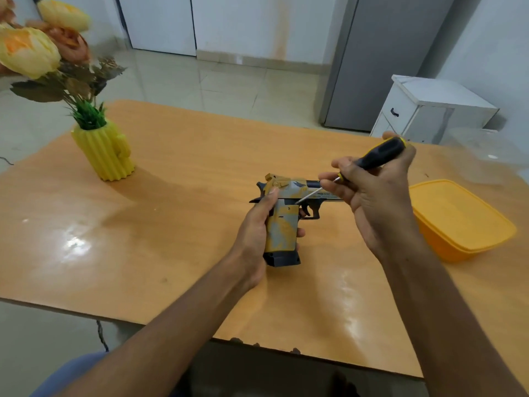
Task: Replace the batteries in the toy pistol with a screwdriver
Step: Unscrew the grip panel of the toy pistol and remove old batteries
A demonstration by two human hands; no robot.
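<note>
Left hand (254, 233) fingers wrapping toy pistol (282, 222) grip, right hand (372, 190) fingers pinching screwdriver (372, 159), tip on frame

The left hand (254, 233) grips the toy pistol (282, 222) by its handle above the counter (171, 224); the right hand (372, 193) holds the screwdriver (375, 154), tip touching the pistol's side near the trigger.

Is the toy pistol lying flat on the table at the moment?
No, the left hand grips the toy pistol by its handle, holding it up above the table.
</note>
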